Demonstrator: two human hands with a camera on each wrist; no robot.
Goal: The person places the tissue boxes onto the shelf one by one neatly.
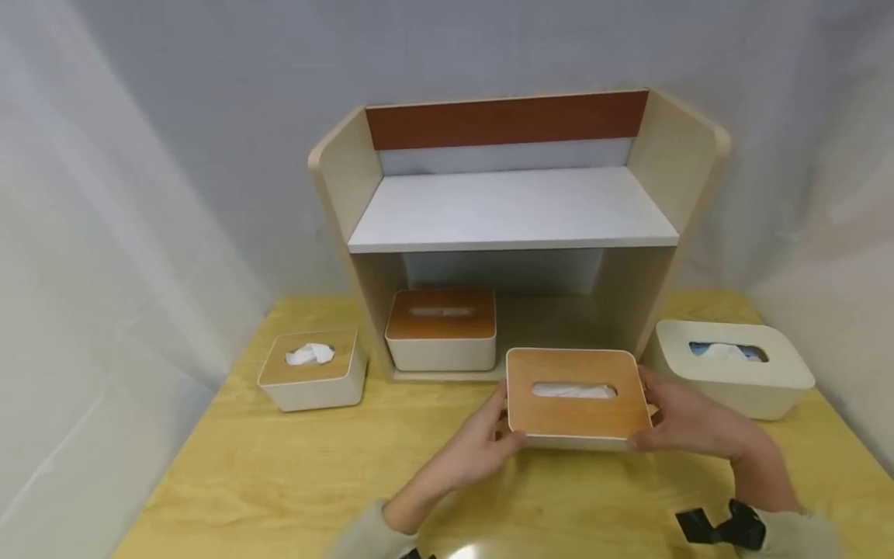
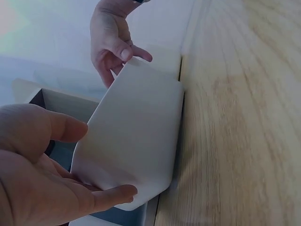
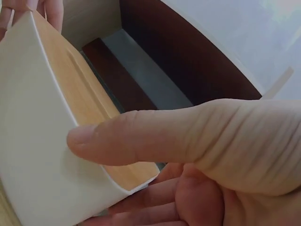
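Between my two hands is a white tissue box with a wood-coloured lid [image 1: 580,415], tissue showing in its slot. My left hand [image 1: 482,439] grips its left end, thumb at the front corner. At the right end my right hand [image 1: 691,415] holds it, thumb on the front face and fingers round the side. The left wrist view shows the plain white front of the box [image 2: 131,132] tilted close over the wooden table. A second tissue box with a darker wood lid [image 1: 441,330] stands inside the shelf's lower left compartment, just behind the held one.
The two-tier shelf unit [image 1: 517,210] stands at the back of the table [image 1: 279,473], its white upper board bare. A smaller wood-lidded tissue box [image 1: 314,369] sits left of the shelf. A cream tissue box [image 1: 733,369] stands to its right, close to my right hand.
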